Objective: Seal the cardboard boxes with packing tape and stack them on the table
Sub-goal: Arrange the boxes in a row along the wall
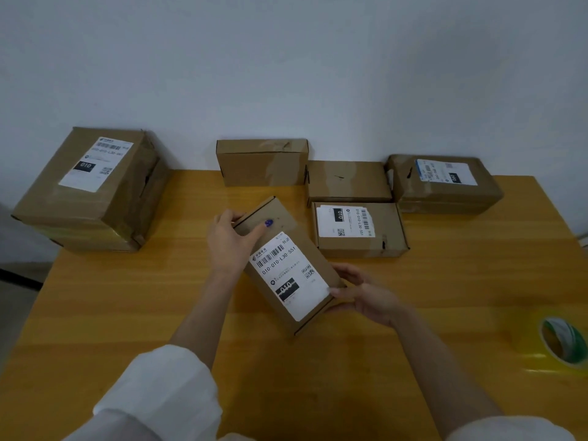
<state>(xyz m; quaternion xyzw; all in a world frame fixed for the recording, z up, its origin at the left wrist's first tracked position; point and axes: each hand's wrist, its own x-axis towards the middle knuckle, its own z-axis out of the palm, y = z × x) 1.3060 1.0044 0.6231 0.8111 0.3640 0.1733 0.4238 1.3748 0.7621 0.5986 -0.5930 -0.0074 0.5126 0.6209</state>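
Small labelled cardboard box (286, 265), held tilted over the middle of the yellow table (445, 281). Far end gripped by the left hand (227, 241), thumb on top; near corner clasped by the right hand (366, 296). Just beyond, another labelled box (358, 229); far right, packing tape roll (563, 345).

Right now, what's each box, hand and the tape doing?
Held box, closed, label up.
Left hand, grips its far end.
Right hand, holds its near corner.
Tape roll, lying untouched.
Big left box, closed, label up.
Back box, standing on edge.
Plain box, flat.
Middle labelled box, flat, closed.
Right box, closed, label up.
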